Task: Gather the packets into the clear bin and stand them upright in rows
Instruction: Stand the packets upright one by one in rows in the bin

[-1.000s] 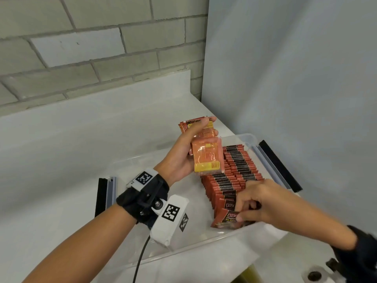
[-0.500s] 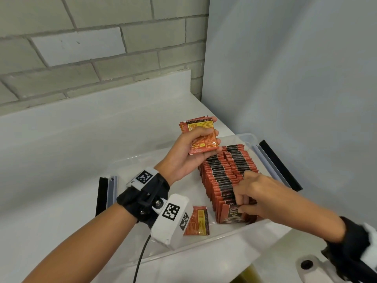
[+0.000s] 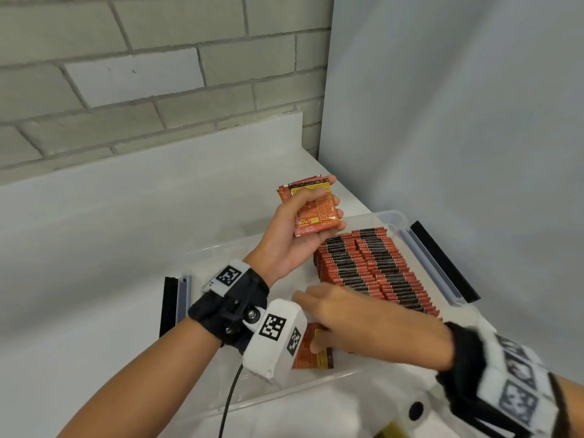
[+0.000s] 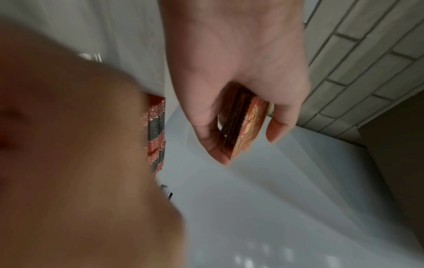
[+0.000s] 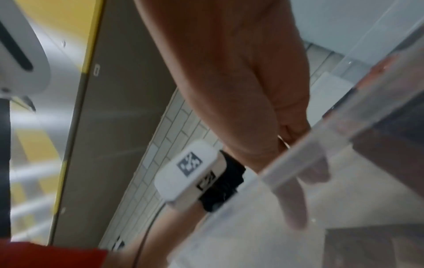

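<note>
Centre frame, the left hand (image 3: 294, 235) grips a stack (image 3: 313, 207) of packets above the bin (image 3: 392, 219); lower down, the right hand (image 3: 341, 317), fingers extended, touches a flat packet (image 3: 313, 355).

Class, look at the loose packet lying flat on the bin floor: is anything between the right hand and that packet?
Nothing visible. The right hand reaches down to the flat packet inside the clear bin, its fingers right at it. The left wrist camera overlaps the packet only in the head view; contact is unclear.
</note>
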The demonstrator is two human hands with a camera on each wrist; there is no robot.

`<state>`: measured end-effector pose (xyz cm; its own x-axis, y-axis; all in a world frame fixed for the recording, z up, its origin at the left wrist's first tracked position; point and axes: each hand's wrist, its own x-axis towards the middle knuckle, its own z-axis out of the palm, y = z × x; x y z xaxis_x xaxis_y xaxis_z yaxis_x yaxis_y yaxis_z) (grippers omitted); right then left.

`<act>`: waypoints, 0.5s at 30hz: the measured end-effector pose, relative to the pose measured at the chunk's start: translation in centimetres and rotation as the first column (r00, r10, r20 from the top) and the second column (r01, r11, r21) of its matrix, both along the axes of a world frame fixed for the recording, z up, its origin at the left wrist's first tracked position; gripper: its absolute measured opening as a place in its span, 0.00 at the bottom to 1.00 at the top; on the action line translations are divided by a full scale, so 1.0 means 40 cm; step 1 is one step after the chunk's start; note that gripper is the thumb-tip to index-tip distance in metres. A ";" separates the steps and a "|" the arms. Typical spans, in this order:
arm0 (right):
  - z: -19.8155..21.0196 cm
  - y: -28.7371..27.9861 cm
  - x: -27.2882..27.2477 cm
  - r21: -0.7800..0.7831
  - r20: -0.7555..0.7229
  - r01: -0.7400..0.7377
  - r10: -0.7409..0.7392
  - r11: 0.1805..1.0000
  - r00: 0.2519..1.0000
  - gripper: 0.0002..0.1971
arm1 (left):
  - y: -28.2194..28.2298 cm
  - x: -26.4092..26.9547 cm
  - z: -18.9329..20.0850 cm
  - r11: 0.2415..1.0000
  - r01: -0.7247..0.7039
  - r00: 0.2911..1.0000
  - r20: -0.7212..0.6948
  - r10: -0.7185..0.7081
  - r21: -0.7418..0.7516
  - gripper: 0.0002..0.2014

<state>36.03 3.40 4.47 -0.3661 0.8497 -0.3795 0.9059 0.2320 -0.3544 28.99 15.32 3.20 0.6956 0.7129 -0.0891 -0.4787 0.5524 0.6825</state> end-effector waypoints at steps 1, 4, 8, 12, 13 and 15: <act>-0.010 0.003 -0.013 -0.017 0.045 -0.027 0.028 0.999 0.999 0.22 | 0.001 -0.002 0.000 1.000 -0.005 1.000 0.005 0.005 -0.004 0.15; -0.045 0.001 -0.032 -0.069 0.168 -0.108 0.118 0.992 0.979 0.24 | 0.004 -0.005 0.001 1.000 -0.012 1.000 0.001 0.012 0.004 0.16; -0.070 0.008 -0.043 -0.034 0.275 -0.160 0.164 0.986 0.947 0.21 | 0.005 -0.007 0.009 1.000 0.000 1.000 -0.007 0.000 -0.001 0.17; -0.063 0.016 -0.031 -0.049 0.160 -0.117 0.123 0.992 0.979 0.19 | 0.007 -0.011 0.012 1.000 -0.006 1.000 -0.011 0.006 -0.009 0.19; -0.060 0.019 -0.028 -0.049 0.110 -0.108 0.113 0.993 0.988 0.19 | 0.008 -0.011 0.011 1.000 -0.007 1.000 -0.011 0.006 -0.007 0.19; -0.044 0.025 -0.018 -0.048 -0.014 -0.073 0.073 0.996 0.997 0.15 | 0.008 -0.011 0.012 1.000 -0.004 1.000 -0.015 0.004 -0.001 0.19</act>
<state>35.33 4.42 2.70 -0.4315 0.8013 -0.4143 0.8825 0.2797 -0.3780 28.55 15.63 3.68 0.6912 0.7158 -0.0997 -0.4710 0.5508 0.6890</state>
